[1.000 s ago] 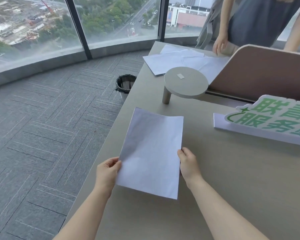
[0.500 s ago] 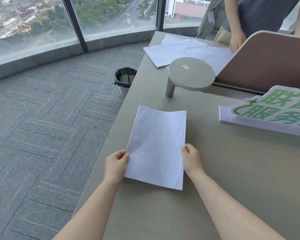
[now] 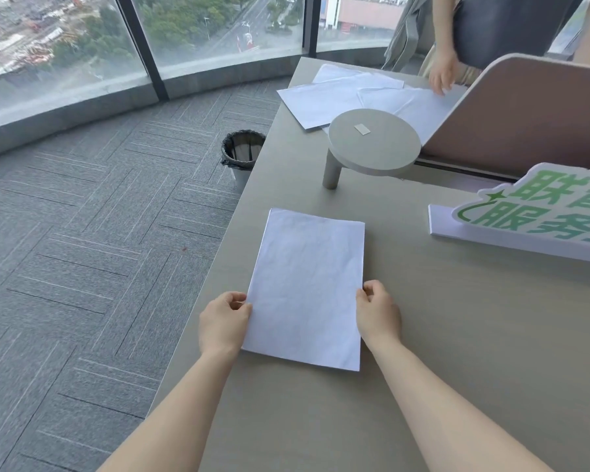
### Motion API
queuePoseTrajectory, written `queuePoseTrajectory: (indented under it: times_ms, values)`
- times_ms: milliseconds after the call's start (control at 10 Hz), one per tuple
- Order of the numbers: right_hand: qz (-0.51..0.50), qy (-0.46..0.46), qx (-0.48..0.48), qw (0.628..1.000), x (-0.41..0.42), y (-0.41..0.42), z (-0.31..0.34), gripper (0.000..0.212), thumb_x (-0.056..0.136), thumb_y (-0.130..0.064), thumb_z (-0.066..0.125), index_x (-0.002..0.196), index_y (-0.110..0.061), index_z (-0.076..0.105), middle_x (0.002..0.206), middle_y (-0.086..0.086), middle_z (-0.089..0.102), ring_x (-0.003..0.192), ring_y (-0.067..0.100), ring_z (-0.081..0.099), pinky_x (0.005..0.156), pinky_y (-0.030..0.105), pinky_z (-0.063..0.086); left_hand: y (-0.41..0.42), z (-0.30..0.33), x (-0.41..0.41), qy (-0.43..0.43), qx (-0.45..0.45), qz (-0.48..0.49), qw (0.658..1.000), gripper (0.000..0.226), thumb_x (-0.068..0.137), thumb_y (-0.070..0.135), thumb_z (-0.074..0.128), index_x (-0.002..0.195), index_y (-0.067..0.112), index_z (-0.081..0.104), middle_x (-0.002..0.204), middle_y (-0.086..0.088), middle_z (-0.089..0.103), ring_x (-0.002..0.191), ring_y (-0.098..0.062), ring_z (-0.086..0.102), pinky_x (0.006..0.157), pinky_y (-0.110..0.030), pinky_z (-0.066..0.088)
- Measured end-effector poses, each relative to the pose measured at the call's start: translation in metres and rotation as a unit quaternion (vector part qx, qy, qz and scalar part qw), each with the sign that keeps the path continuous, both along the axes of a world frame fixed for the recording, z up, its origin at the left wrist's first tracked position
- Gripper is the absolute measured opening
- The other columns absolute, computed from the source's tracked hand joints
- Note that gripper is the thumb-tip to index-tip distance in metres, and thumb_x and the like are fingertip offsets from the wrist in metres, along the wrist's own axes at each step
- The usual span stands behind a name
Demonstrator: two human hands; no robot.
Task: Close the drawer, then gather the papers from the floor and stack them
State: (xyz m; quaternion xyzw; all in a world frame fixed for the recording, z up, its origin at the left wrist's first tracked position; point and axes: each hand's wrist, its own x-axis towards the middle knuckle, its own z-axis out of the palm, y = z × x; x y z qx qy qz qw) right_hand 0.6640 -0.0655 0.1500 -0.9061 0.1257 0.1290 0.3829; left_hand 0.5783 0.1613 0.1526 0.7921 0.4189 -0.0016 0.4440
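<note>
Lying flat on the beige desk (image 3: 457,335), the stack of papers (image 3: 307,287) has its long axis running away from the person, the far short edge aimed toward the round raised stand (image 3: 375,144) and leaning slightly right. It sits near the desk's left edge, well short of the green-lettered sign (image 3: 539,212) to the right.

The left hand (image 3: 223,323) is at the stack's left long edge, close to the near corner; its fingers are curled together with the thumb and forefinger pinched on the paper's edge. The right hand (image 3: 377,311) mirrors it on the right long edge, fingers bent inward and closed against the edge, thumb on top. Both forearms reach in from the near side.

Farther along the desk, more loose white sheets (image 3: 341,97) lie spread and overlapping beyond the stand, beside a curved partition (image 3: 525,110). A second person's hand (image 3: 441,74) rests on those sheets. On the grey carpet (image 3: 82,267), a bin with a black liner (image 3: 242,151) stands just beside the desk.
</note>
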Motion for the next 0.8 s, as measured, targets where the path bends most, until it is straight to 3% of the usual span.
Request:
queuePoseTrajectory:
  times_ms: [200,500,700,800]
  values:
    - [0.009,-0.003,-0.074,0.997,-0.0094,0.0006,-0.0024,0.014,0.095,-0.021,0.038,0.092,-0.023,0.051,0.073,-0.001,0.061,0.062,0.023,0.052,0.052,0.030,0.034,-0.0008,-0.0015,-0.0008,0.004,-0.006,0.009,1.000,0.018,0.082,0.025,0.061,0.094,0.030,0.072,0.089,0.011,0.071,0.087,-0.013,0.064,0.073,-0.029,0.050]
    - [0.027,-0.016,-0.111,0.993,-0.0101,0.0007,-0.0043,0.014,0.097,-0.025,0.036,0.089,-0.023,0.048,0.067,-0.002,0.055,0.056,0.022,0.046,0.049,0.029,0.032,0.0000,-0.0024,0.0007,0.014,0.005,0.012,1.000,0.016,0.081,0.024,0.060,0.088,0.031,0.072,0.086,0.013,0.070,0.086,-0.013,0.065,0.071,-0.029,0.050]
    - [0.034,0.003,-0.112,0.993,-0.0132,-0.0019,0.0012,0.015,0.096,-0.031,0.039,0.102,-0.028,0.052,0.081,-0.004,0.063,0.072,0.024,0.056,0.057,0.030,0.037,-0.0045,-0.0018,0.0012,0.016,0.026,0.002,1.000,0.016,0.083,0.023,0.058,0.091,0.027,0.070,0.086,0.010,0.068,0.086,-0.016,0.063,0.068,-0.028,0.044]
    - [0.029,0.005,-0.102,0.994,-0.0147,-0.0045,0.0014,0.024,0.095,-0.036,0.043,0.116,-0.029,0.053,0.100,-0.005,0.067,0.082,0.023,0.057,0.065,0.030,0.038,-0.0044,-0.0023,0.0023,0.009,0.043,0.007,0.999,0.018,0.083,0.021,0.058,0.097,0.024,0.068,0.090,0.007,0.067,0.088,-0.018,0.061,0.071,-0.028,0.042]
